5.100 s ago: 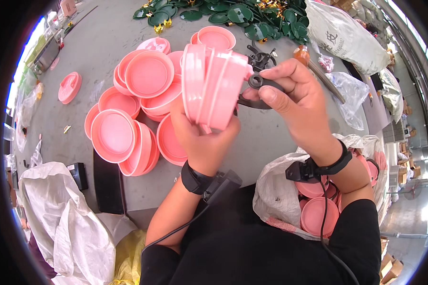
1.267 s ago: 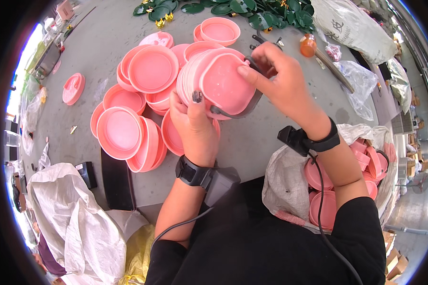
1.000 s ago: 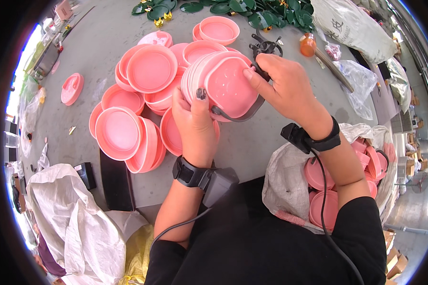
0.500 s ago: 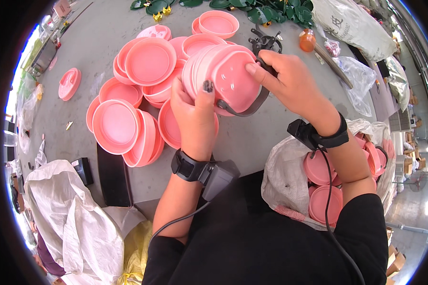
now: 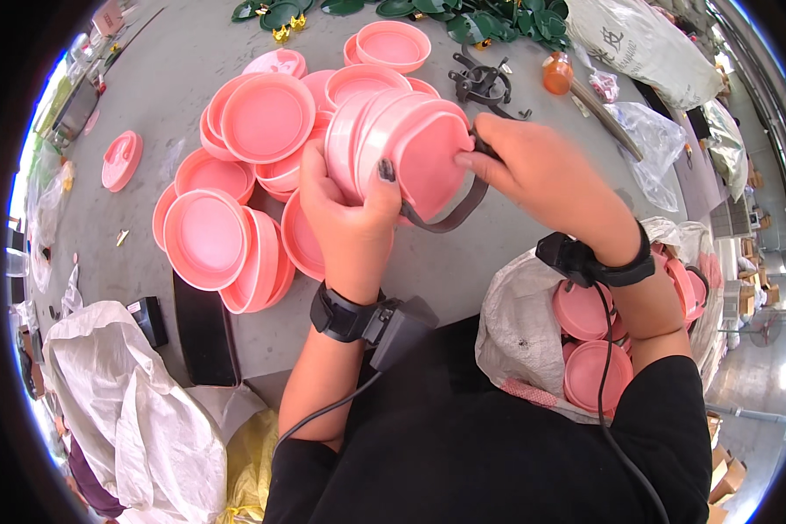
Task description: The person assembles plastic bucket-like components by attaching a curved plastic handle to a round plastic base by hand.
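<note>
My left hand (image 5: 349,214) grips a round pink plastic case (image 5: 432,157) from its left side, thumb near its lower edge. A black strap handle (image 5: 452,217) bows out below the case's flat, tapered face, one end at its lower left. With thumb and fingers, my right hand (image 5: 537,166) pinches the strap's other end against the case's right edge; whether that end is fastened is hidden by the fingers. Behind and left of the case lies a heap of pink round cases and lids (image 5: 266,118). Several loose black straps (image 5: 482,83) lie just beyond my right hand.
A woven sack (image 5: 520,323) of pink cases stands at my right. Green plastic parts (image 5: 506,19) lie at the far edge. An orange bottle (image 5: 557,73) and clear plastic bag (image 5: 651,153) lie far right. A dark flat panel (image 5: 203,336) and white sack (image 5: 135,410) are at left.
The case has turned in my left hand, and its face now tilts more to the right. My right hand has shifted slightly right and down, keeping its pinch on the strap end.
</note>
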